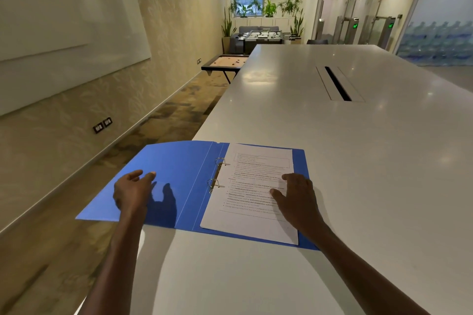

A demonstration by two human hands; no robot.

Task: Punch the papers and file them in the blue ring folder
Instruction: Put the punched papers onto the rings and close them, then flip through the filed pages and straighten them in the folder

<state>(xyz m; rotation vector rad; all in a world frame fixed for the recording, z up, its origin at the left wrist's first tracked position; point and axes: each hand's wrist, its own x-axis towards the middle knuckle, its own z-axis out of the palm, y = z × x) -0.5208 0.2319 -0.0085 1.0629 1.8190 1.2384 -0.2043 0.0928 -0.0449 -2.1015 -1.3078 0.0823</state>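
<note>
The blue ring folder (184, 179) lies open at the near left corner of the white table (358, 161), its left cover jutting out past the table's edge. Printed papers (253, 186) lie on its right half, threaded on the two metal rings (217, 174), which look closed. My left hand (133, 192) hovers over or rests on the left cover, fingers spread, holding nothing. My right hand (297, 197) lies flat on the right side of the papers with the fingers apart. No hole punch is in view.
A dark cable slot (337, 84) is set into the table's middle. Carpeted floor and a wall with a whiteboard lie to the left. A carrom board (227, 61), a foosball table (261, 36) and plants stand at the far end.
</note>
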